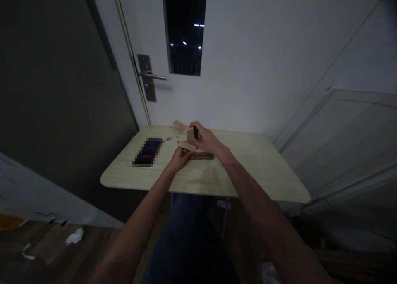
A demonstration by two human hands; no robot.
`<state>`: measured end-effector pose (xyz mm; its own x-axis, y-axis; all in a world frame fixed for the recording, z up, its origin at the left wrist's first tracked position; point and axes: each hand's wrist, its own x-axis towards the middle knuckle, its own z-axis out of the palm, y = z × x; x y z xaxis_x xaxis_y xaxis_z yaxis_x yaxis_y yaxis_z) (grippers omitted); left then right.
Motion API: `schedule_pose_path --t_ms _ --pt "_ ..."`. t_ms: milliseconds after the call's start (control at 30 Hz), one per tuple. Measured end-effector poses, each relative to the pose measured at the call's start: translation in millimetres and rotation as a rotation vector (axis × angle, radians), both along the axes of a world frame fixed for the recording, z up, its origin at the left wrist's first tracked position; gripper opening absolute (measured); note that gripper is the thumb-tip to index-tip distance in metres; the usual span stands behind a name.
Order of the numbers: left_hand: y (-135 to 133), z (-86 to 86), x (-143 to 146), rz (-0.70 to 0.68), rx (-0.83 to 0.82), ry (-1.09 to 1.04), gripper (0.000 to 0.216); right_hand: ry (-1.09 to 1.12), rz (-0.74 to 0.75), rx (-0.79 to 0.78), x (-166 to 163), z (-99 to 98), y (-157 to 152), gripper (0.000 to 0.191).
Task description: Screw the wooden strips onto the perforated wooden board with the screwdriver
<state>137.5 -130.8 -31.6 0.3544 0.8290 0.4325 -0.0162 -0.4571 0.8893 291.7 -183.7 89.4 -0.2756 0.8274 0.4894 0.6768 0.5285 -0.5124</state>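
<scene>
My left hand (pixel 178 159) is closed on a pale flat wooden strip (pixel 186 146), holding it low over the table. Just right of it, my right hand (pixel 207 140) grips a short black object (pixel 195 132), held upright; its kind does not show. Between and behind my hands lies a piece of brown card (pixel 190 134). Under my hands, on the near side, there is a brown flat stack or case (pixel 202 156), partly covered. Several pale wooden sticks (pixel 179 126) lie fanned out beyond my left hand.
The pale wood-grain table (pixel 257 168) stands against a white door with a metal handle (pixel 155 76). A pixelated dark rectangular thing (pixel 147 151) lies left of my hands, with a thin pen-like item (pixel 166 140) beside it. Crumpled white paper (pixel 75 236) is on the floor.
</scene>
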Motion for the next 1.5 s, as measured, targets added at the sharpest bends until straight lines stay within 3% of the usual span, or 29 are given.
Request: schedule_pose_path --t_ms 233,400,567,933,1200,1500 --pt "0 -0.7 0 -0.001 -0.018 -0.010 0.042 0.031 0.008 -0.062 6 -1.6 2 0.050" --pt "2 -3.7 1 -0.014 -0.005 -0.025 0.042 -0.032 0.017 -0.005 3 -1.9 4 0.041" --pt "2 -4.7 -1 0.012 0.029 0.007 0.039 0.015 -0.024 -0.065 4 2.3 -1 0.033" --pt "0 -0.6 -1 0.017 0.004 0.017 0.037 0.073 0.001 -0.083 10 -5.7 3 0.049" --pt "0 -0.6 -2 0.026 0.023 0.030 0.039 -0.002 -0.032 -0.038 7 -3.4 0 0.040" --pt "-1 -1.1 -1 -0.007 -0.030 -0.007 0.042 -0.002 0.026 -0.041 8 -0.7 0 0.057"
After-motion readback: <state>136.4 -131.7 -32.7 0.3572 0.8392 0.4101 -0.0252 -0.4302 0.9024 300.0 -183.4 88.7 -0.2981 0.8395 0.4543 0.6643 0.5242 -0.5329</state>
